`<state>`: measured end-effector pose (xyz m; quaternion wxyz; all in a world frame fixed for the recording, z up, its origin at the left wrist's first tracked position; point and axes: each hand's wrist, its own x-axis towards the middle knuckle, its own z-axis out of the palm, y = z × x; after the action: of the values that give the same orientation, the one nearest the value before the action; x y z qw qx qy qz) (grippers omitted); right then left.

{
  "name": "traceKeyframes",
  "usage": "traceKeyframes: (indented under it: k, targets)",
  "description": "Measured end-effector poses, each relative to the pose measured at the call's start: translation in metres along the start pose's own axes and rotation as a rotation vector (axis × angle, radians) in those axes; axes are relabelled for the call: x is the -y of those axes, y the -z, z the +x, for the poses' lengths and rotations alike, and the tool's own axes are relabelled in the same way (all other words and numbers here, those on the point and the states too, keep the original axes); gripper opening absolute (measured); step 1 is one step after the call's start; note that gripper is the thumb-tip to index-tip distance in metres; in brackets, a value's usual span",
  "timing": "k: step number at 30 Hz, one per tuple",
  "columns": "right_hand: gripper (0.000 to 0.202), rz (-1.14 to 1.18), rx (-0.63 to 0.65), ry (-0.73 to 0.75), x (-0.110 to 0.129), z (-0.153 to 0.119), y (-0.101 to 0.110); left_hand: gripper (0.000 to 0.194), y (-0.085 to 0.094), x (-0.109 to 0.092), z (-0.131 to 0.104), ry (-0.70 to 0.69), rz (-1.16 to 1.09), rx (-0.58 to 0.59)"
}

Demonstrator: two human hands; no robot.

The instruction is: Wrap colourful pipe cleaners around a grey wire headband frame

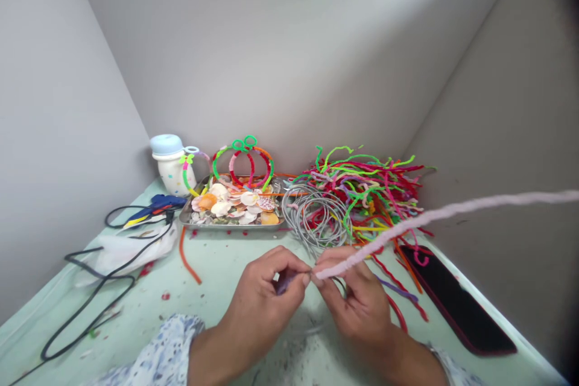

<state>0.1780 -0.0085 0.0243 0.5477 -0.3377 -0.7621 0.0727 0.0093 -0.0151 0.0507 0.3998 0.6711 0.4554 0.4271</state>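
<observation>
My left hand (266, 289) and my right hand (355, 298) meet fingertip to fingertip above the table. Between my right thumb and fingers one end of a pale pink pipe cleaner (407, 223) is pinched; its long free part rises to the right, out of view. The left thumb and forefinger are pressed together, with a bit of purple fuzzy pipe cleaner (284, 282) showing inside the curled hand. A thin dark curve, perhaps wire, shows by my right fingers. Below the hands a faint grey arc is blurred.
Behind the hands lie a coil of grey wire (312, 217) and a heap of colourful pipe cleaners (366, 184). A metal tray (230, 227) holds seashells and wrapped rings. Left are a white bottle (174, 172), blue-handled tool (167, 201) and black cable (97, 280); right, a black phone-like slab (465, 304).
</observation>
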Motion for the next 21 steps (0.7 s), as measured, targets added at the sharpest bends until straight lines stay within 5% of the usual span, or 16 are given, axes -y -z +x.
traceKeyframes:
  k: [14,21]
  targets:
    - [0.017,0.654,0.205,-0.686,0.014,0.014,0.005,0.012,0.004,-0.003,0.000,-0.094,0.069,0.029]
    - [0.020,0.846,0.274,-0.813,0.004,0.016,0.009,0.011,0.002,-0.004,0.000,-0.020,-0.013,0.093]
